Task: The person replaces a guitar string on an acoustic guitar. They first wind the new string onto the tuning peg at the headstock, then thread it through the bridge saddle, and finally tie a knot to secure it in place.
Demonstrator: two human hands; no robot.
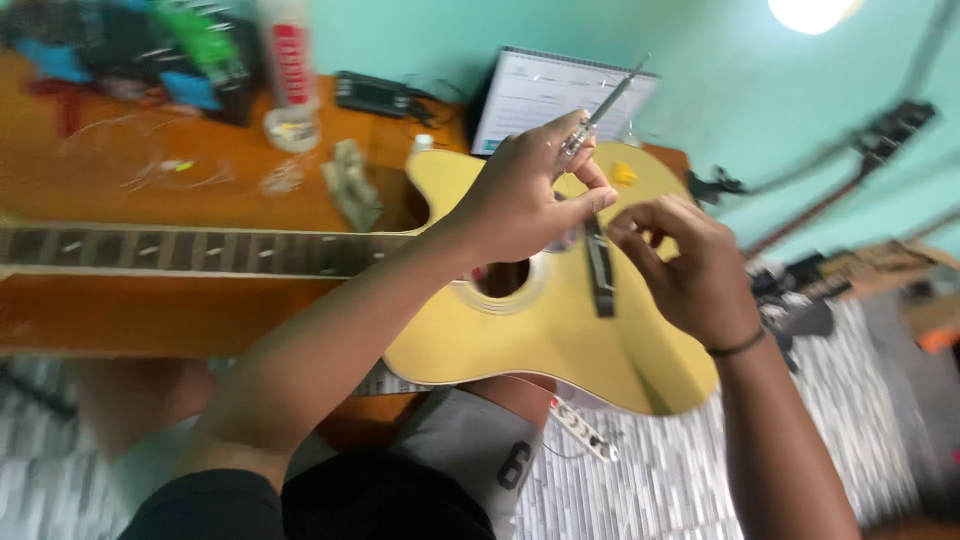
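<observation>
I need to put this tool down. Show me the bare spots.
Bare wood lies on the orange table below the guitar neck, and between the neck and the coiled strings. The far edge is crowded with clutter and a bottle.

A white spiral notebook [555, 95] leans beside a blurred red-and-white tube [288, 60].

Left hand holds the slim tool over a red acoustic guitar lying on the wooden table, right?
Not quite. The head view shows the guitar is yellow, not red. The rest stands: the left hand holds the slim tool above it, over the wooden table.
</observation>
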